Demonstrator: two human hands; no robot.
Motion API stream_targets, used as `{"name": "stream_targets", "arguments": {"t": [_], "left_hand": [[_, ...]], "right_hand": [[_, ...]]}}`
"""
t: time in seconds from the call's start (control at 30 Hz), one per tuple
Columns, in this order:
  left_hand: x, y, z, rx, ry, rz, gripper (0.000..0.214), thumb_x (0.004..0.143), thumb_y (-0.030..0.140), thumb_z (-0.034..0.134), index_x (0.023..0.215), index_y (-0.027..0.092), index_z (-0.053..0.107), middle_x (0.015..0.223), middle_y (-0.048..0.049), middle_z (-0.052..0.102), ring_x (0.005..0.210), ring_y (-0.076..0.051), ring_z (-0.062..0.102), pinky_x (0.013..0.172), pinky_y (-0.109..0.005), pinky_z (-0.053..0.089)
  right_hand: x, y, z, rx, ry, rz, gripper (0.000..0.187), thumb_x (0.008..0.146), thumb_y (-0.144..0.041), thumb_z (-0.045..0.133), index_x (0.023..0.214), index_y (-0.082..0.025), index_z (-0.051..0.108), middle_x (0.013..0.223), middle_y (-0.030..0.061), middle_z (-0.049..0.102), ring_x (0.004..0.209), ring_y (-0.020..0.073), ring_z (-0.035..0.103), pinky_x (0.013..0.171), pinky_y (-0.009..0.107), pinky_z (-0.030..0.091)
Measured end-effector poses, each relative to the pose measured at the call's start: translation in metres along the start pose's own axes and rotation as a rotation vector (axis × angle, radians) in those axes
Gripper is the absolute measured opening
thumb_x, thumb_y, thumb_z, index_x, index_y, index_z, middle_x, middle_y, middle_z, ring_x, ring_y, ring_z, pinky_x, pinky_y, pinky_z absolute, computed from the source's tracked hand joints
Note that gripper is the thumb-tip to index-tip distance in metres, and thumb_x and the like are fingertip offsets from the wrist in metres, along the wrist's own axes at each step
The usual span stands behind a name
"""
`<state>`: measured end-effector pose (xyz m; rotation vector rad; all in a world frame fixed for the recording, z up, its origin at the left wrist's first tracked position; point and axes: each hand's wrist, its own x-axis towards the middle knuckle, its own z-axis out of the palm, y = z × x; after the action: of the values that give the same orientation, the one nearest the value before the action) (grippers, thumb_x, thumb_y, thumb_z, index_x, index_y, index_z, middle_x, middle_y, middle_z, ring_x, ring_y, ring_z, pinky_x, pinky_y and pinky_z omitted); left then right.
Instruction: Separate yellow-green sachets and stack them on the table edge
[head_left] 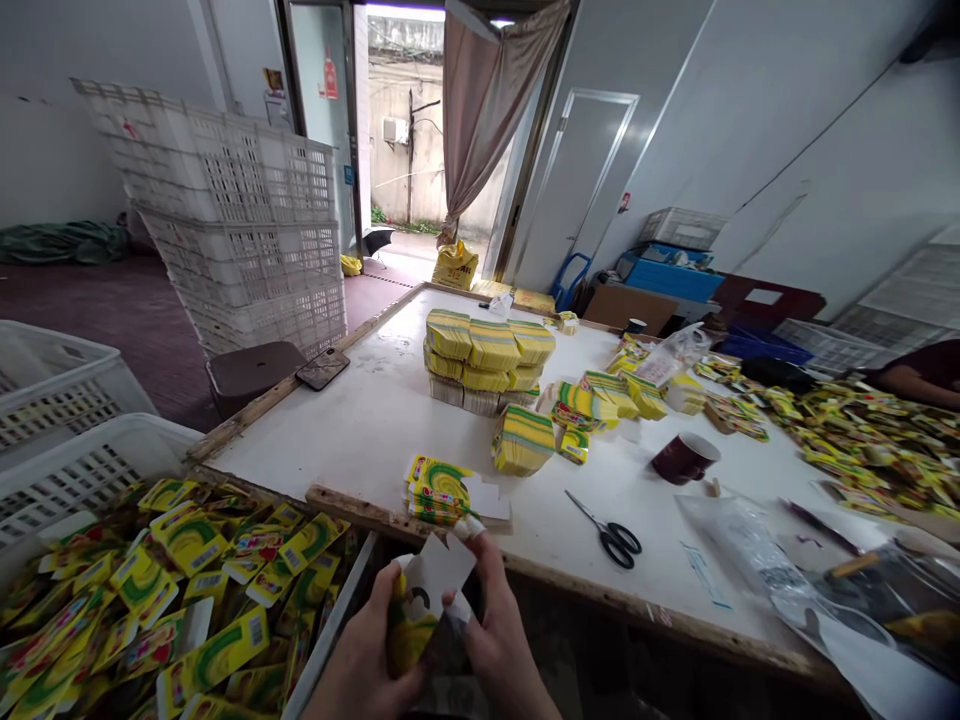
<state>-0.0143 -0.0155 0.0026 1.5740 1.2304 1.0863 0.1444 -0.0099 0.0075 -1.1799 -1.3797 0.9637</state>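
Low in the head view, just in front of the table edge, both hands grip a small yellow carton (412,640) with its white inner flaps raised. My left hand (367,645) is closed round its left side. My right hand (499,630) pinches it from the right. White covers wrap several fingertips. Just beyond the hands, a small pile of flat yellow-green cartons (439,488) lies at the table's near edge, some white sides showing. To the left, a white crate (169,432) holds many loose yellow cartons.
Stacked carton bundles (487,350) stand mid-table, with another bundle (525,440) nearer. Black-handled scissors (619,543), a dark red mug (685,458) and a phone (324,369) lie about. Plastic bags (750,550) and a carton heap (855,440) occupy the right, near another person's arm (922,375).
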Motion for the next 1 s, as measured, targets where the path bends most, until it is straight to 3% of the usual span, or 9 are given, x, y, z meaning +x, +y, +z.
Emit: {"name": "stream_targets", "arguments": {"t": [0.13, 0.23, 0.33, 0.43, 0.53, 0.67, 0.8, 0.87, 1.0], "left_hand": [[-0.008, -0.004, 0.019, -0.018, 0.053, 0.105, 0.064, 0.063, 0.021, 0.067, 0.124, 0.027, 0.047, 0.106, -0.0077, 0.070, 0.089, -0.029, 0.069, 0.075, -0.032, 0.053], [-0.008, -0.005, 0.024, 0.013, 0.030, 0.164, 0.057, 0.063, 0.016, 0.061, 0.117, 0.029, 0.047, 0.103, -0.0051, 0.068, 0.085, -0.025, 0.068, 0.072, -0.029, 0.052], [-0.003, -0.002, 0.015, 0.065, -0.128, 0.185, 0.063, 0.060, 0.010, 0.058, 0.118, 0.028, 0.042, 0.102, -0.0039, 0.067, 0.086, -0.023, 0.067, 0.072, -0.027, 0.051], [0.001, -0.002, 0.007, 0.090, -0.259, 0.143, 0.064, 0.065, 0.009, 0.056, 0.123, 0.025, 0.035, 0.099, -0.0050, 0.068, 0.083, -0.022, 0.067, 0.072, -0.028, 0.053], [0.001, -0.006, 0.011, 0.117, -0.161, 0.108, 0.066, 0.070, 0.012, 0.053, 0.130, 0.021, 0.029, 0.103, -0.0094, 0.066, 0.085, -0.023, 0.067, 0.075, -0.032, 0.054], [0.000, -0.012, 0.015, 0.237, 0.037, 0.108, 0.058, 0.064, 0.011, 0.054, 0.120, 0.019, 0.042, 0.113, -0.0133, 0.061, 0.102, -0.028, 0.063, 0.087, -0.040, 0.053], [0.003, -0.011, 0.000, 0.340, -0.048, 0.067, 0.053, 0.067, 0.018, 0.061, 0.118, 0.020, 0.048, 0.113, -0.0105, 0.065, 0.102, -0.027, 0.064, 0.087, -0.039, 0.053], [0.005, -0.009, -0.009, 0.356, -0.080, 0.042, 0.052, 0.071, 0.028, 0.066, 0.119, 0.020, 0.049, 0.113, -0.0101, 0.067, 0.101, -0.027, 0.065, 0.087, -0.038, 0.053], [0.007, -0.007, -0.018, 0.296, -0.139, 0.014, 0.050, 0.072, 0.036, 0.068, 0.118, 0.025, 0.054, 0.110, -0.0064, 0.070, 0.098, -0.026, 0.067, 0.083, -0.033, 0.054]], "right_hand": [[0.000, 0.018, 0.007, 0.320, -0.231, 0.324, 0.049, 0.080, -0.042, 0.065, 0.124, -0.023, 0.057, 0.120, 0.0096, 0.064, 0.113, 0.0294, 0.058, 0.096, 0.044, 0.046], [-0.002, 0.022, 0.011, 0.362, -0.230, 0.383, 0.058, 0.074, -0.048, 0.070, 0.125, -0.023, 0.057, 0.118, 0.0099, 0.064, 0.114, 0.0307, 0.057, 0.095, 0.044, 0.046], [-0.005, 0.016, 0.009, 0.308, -0.240, 0.306, 0.068, 0.076, -0.056, 0.065, 0.134, -0.025, 0.049, 0.127, 0.0108, 0.060, 0.121, 0.0306, 0.053, 0.102, 0.045, 0.041], [-0.008, 0.005, 0.002, 0.228, -0.345, 0.205, 0.064, 0.086, -0.055, 0.052, 0.142, -0.027, 0.040, 0.137, 0.0098, 0.053, 0.128, 0.0291, 0.047, 0.108, 0.045, 0.035], [-0.008, 0.001, -0.003, 0.028, -0.415, -0.004, 0.055, 0.091, -0.036, 0.051, 0.144, -0.029, 0.037, 0.144, 0.0070, 0.047, 0.135, 0.0275, 0.040, 0.111, 0.043, 0.033], [-0.004, 0.008, -0.006, -0.182, -0.348, -0.191, 0.054, 0.091, -0.016, 0.042, 0.143, -0.031, 0.038, 0.148, 0.0055, 0.042, 0.137, 0.0236, 0.037, 0.112, 0.040, 0.031], [0.001, 0.006, -0.009, -0.344, -0.437, -0.188, 0.066, 0.087, -0.009, 0.045, 0.148, -0.024, 0.027, 0.157, 0.0110, 0.022, 0.141, 0.0257, 0.027, 0.112, 0.040, 0.030], [0.004, -0.003, -0.013, -0.418, -0.521, -0.147, 0.061, 0.085, -0.011, 0.051, 0.143, -0.022, 0.038, 0.156, 0.0140, 0.022, 0.139, 0.0277, 0.033, 0.109, 0.037, 0.036], [0.013, -0.026, -0.024, -0.406, -0.584, -0.106, 0.027, 0.082, -0.016, 0.060, 0.107, -0.022, 0.067, 0.140, 0.0115, 0.048, 0.125, 0.0254, 0.051, 0.100, 0.032, 0.044]]}}
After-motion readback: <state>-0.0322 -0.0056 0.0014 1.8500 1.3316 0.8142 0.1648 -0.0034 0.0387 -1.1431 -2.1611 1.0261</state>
